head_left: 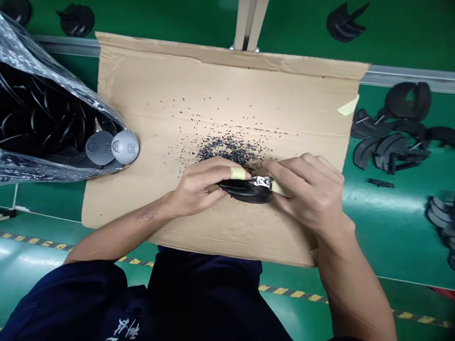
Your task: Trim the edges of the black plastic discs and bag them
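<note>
My left hand (pixel 204 185) grips a curved black plastic part (pixel 247 192) just above a sheet of cardboard (pixel 220 94); its forefinger, wrapped in yellow tape, lies along the part's top. My right hand (pixel 309 192) is closed on a small metal cutter (pixel 263 180) whose jaws touch the part's upper edge. A heap of black plastic shavings (pixel 229 149) lies on the cardboard just beyond both hands.
A clear plastic bag (pixel 39 80) of black parts sits at the left, with two grey round tags (pixel 113 148) at its mouth. More black parts (pixel 394 144) lie on the green table at the right, and others (pixel 343 22) beyond a metal rail.
</note>
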